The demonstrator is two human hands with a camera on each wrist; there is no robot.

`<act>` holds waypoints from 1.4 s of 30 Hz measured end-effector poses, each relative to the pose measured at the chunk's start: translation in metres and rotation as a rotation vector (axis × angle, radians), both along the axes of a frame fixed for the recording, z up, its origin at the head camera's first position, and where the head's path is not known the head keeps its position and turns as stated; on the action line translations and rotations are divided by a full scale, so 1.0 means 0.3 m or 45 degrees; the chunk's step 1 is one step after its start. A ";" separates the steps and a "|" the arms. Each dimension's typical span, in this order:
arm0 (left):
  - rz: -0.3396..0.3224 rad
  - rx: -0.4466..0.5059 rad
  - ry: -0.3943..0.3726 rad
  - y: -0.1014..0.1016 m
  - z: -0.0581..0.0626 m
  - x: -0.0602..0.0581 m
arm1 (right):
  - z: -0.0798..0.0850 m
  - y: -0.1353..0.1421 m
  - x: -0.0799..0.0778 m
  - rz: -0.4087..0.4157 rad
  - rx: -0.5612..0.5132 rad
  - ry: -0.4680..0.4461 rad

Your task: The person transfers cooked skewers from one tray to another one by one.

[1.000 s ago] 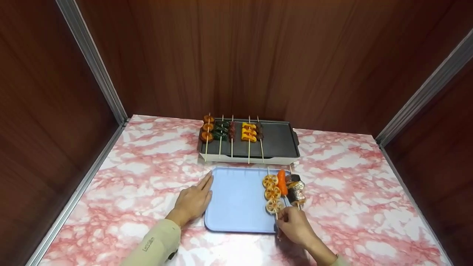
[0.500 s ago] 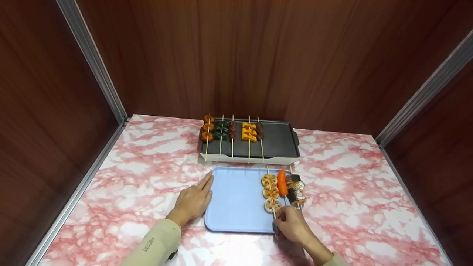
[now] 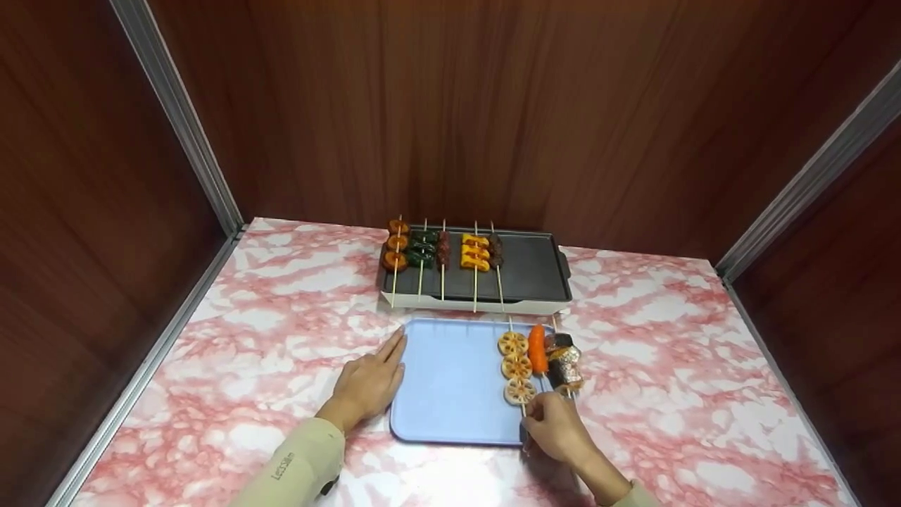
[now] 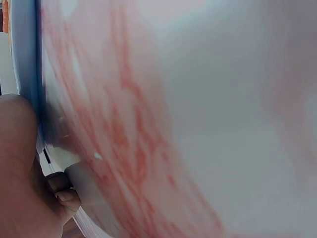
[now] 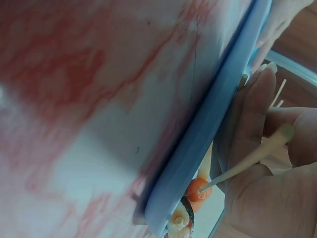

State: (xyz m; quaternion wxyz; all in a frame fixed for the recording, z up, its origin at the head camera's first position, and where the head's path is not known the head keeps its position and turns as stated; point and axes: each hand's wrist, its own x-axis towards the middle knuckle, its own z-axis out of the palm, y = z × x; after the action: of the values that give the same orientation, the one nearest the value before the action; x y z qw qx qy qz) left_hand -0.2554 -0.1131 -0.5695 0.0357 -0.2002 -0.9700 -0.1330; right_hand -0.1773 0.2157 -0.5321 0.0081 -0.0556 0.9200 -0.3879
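Observation:
My left hand [image 3: 369, 384] rests beside the blue tray [image 3: 457, 380], its fingers straight along the left edge. With my right hand [image 3: 556, 426] I pinch the stick of a lotus root skewer [image 3: 517, 367] lying over the tray's right part. Just right of it lies an orange sausage skewer [image 3: 537, 348]. A dark, silvery fish-like skewer [image 3: 564, 362] is at the tray's right edge. In the right wrist view, the sausage [image 5: 199, 190] has its stick passing in front of my right palm. The left wrist view shows part of my left hand [image 4: 25, 173] against the tray side.
Behind the tray stands a grill [image 3: 531, 267] with a dark plate. On it lie skewers of orange slices [image 3: 396, 243], green pieces [image 3: 422, 248], red meat [image 3: 443, 250], yellow pieces [image 3: 475, 252] and dark brown meat [image 3: 495, 250]. Wood panels surround the marbled table [image 3: 281, 303].
The lotus root skewer has shifted slightly left with my right hand, widening its gap from the sausage, then stayed nearly still. My left hand has not moved.

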 end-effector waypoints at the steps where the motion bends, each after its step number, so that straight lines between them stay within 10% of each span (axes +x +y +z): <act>1: -0.002 0.000 0.001 0.000 0.000 0.000 | 0.000 0.000 0.000 0.004 -0.003 -0.001; 28: -0.009 0.035 0.030 0.001 0.004 0.006 | 0.076 0.049 0.021 0.093 0.014 -0.028; 42: 0.001 0.004 0.009 0.000 0.005 0.006 | 0.198 0.224 -0.024 0.137 -0.086 -0.098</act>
State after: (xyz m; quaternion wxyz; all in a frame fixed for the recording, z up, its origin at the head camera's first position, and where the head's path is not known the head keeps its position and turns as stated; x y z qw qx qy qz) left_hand -0.2537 -0.1132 -0.5678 0.0397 -0.2001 -0.9698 -0.1337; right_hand -0.1847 0.2827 -0.4726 0.0625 -0.0902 0.9011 -0.4195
